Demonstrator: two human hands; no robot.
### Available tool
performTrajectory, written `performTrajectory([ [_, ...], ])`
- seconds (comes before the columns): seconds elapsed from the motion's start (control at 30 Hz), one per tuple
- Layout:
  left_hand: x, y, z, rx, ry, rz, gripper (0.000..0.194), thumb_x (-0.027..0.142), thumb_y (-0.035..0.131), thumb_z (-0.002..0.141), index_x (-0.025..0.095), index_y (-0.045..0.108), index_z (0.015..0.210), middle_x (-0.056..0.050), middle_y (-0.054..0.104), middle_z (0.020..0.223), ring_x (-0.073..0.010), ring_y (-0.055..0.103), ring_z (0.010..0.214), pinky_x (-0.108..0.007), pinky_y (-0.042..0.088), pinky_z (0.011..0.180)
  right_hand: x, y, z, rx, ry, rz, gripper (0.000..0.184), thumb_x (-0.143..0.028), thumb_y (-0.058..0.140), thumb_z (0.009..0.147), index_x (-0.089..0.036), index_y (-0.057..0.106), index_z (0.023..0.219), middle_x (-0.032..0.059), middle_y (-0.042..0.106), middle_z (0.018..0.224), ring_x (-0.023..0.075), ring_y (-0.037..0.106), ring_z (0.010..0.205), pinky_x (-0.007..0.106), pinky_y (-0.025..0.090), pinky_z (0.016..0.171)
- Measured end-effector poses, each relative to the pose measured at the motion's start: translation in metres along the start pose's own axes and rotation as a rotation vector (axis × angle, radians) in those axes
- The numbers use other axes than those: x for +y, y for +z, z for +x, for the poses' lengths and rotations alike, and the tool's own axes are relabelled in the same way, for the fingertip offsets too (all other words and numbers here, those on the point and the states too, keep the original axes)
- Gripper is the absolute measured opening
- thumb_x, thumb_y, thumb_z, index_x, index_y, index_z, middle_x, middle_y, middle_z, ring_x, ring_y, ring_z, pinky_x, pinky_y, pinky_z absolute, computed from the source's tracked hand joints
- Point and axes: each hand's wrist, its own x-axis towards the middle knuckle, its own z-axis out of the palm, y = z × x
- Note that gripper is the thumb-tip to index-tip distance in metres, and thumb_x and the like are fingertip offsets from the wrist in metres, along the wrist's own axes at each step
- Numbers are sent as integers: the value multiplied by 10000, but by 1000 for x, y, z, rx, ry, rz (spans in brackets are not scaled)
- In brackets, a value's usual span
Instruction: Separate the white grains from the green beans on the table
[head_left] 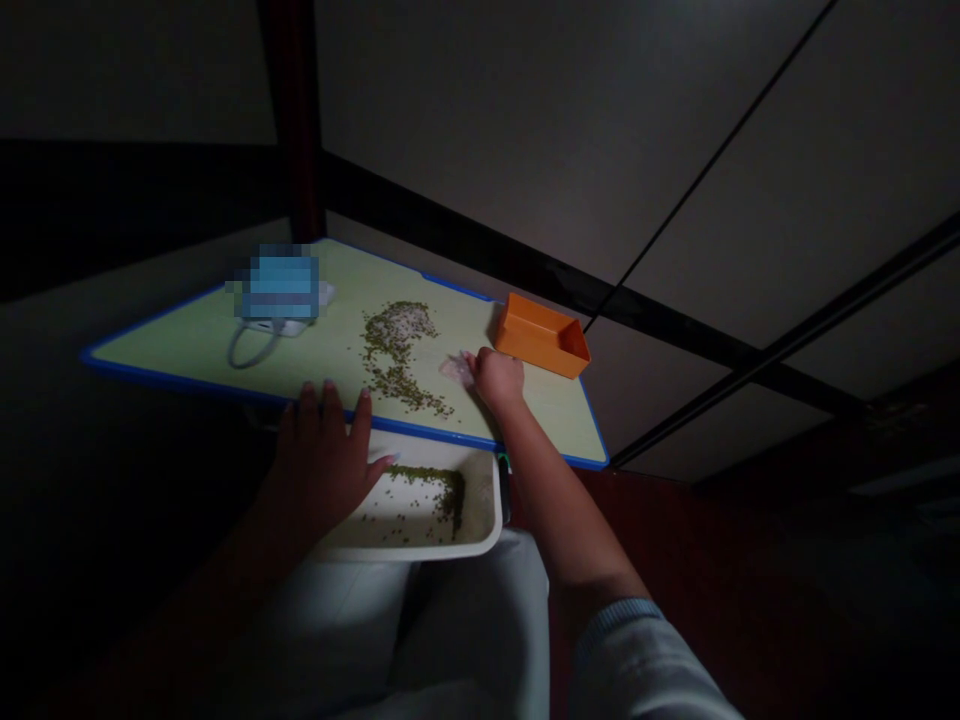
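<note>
On the pale green, blue-edged desk (172,345): small green grains (397,375) scattered mid-surface, an open orange box (541,340) toward the right end, a partly pixelated device (281,300) with looped cable (232,350) at left.

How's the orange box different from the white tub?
The orange box sits up on the board, but the white tub is lower, by the person's lap. The white tub looks bigger than the orange box. Little green bits lie in the white tub; none show in the orange box. Both are open on top.
</note>
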Motion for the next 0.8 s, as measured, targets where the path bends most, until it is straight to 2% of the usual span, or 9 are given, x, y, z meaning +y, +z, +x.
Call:
performTrajectory([
  [0.17, 1, -4, 0, -12, -8, -34, 792, 430, 570, 833, 36, 368, 1489, -391, 295, 1577, -550, 219, 1509, -693, 255, 1167, -9, 2, 1, -22, -144, 42, 476, -503, 352, 1066, -191, 711, 1084, 129, 777, 1046, 235, 708, 980, 333, 398, 870],
  [0.37, 0, -5, -1, 8, 12, -36, 773, 452, 532, 848, 48, 375, 1488, -376, 275, 1594, -538, 210, 1518, -702, 279, 1157, 0, 4, -9, -33, -309, 91, 465, -521, 384, 1061, -196, 715, 1034, 95, 783, 970, 196, 688, 923, 312, 332, 856],
  [0.7, -2, -3, -2, 21, 1, -116, 761, 446, 521, 842, 82, 380, 1496, -322, 277, 1624, -524, 166, 1536, -723, 252, 1170, 16, 5, -31, -9, -328, 91, 446, -516, 428, 1049, -193, 722, 958, 85, 774, 908, 184, 664, 845, 310, 295, 827],
  [0.8, -2, -5, -2, 17, 4, -120, 762, 445, 514, 849, 65, 376, 1494, -338, 282, 1614, -535, 163, 1532, -721, 246, 1172, 22, 8, -36, 23, -307, 120, 433, -509, 455, 1040, -191, 728, 932, 77, 770, 868, 183, 657, 810, 306, 303, 818],
])
